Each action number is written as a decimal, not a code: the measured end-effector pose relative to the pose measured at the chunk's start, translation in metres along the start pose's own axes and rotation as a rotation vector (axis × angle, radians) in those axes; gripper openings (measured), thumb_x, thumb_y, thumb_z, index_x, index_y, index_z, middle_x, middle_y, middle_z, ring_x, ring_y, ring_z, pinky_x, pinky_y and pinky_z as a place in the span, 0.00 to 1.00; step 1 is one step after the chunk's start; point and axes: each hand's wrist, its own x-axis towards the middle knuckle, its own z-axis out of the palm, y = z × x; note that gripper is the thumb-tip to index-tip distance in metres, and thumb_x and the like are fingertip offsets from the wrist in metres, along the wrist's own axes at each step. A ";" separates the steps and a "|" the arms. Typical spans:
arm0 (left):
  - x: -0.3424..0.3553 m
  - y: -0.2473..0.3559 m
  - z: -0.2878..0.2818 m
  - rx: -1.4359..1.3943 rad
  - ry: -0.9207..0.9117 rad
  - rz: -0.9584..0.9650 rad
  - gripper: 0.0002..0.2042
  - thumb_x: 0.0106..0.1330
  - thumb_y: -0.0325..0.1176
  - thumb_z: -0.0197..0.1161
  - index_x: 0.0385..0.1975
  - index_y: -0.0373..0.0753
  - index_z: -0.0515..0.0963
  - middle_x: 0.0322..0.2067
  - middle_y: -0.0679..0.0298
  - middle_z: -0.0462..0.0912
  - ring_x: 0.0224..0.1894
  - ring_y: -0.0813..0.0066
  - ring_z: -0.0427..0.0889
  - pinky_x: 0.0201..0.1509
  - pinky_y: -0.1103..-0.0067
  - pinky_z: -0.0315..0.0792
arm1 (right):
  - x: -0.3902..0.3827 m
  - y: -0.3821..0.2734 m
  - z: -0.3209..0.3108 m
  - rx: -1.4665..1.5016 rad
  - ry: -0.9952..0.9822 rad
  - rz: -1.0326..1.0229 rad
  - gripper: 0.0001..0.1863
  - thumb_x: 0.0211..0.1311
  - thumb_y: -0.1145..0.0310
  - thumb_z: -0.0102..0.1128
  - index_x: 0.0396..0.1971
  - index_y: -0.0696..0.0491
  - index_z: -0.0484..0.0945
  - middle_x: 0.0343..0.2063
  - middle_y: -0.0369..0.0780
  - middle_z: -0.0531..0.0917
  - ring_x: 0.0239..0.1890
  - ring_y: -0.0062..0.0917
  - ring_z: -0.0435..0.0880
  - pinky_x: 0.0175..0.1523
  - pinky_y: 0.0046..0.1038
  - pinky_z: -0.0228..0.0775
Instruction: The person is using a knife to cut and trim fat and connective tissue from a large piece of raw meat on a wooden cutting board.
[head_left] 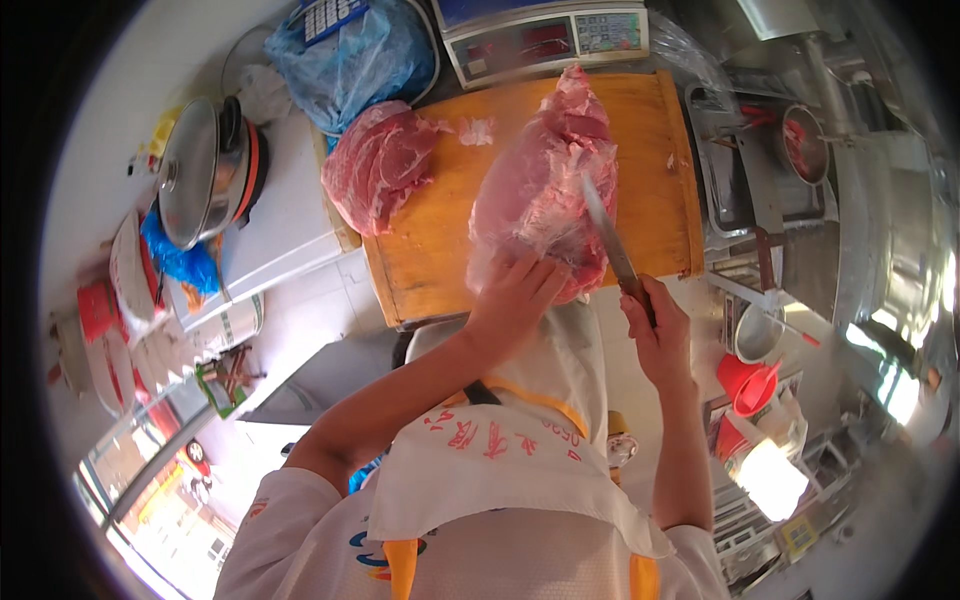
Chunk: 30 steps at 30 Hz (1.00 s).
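A large slab of raw pink meat (515, 195) lies lengthwise on a wooden cutting board (430, 265). My left hand (512, 300) rests on its near end, fingers stretched out and pressing on the surface. In my right hand (662, 330), a knife (612, 235) is gripped by its dark handle. The blade points away and to the left, with its tip over the right side of the slab; I cannot tell whether it touches or cuts in. Another piece of raw meat (378, 165) sits at the board's left edge, beside a few small scraps (476, 131).
Behind the board stands a digital scale (545, 45), with a blue plastic bag (350, 60) to its left. A lidded pan (195, 175) is on the left counter. At right are a metal bowl (803, 145) holding red pieces and a red plastic container (742, 380).
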 end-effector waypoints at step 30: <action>-0.035 0.017 0.038 0.035 0.355 -0.215 0.16 0.52 0.29 0.77 0.42 0.47 0.87 0.43 0.73 0.85 0.47 0.65 0.79 0.63 0.62 0.71 | 0.019 -0.006 -0.074 -0.696 -0.411 -0.455 0.14 0.79 0.60 0.62 0.55 0.51 0.79 0.33 0.45 0.86 0.32 0.47 0.90 0.36 0.47 0.83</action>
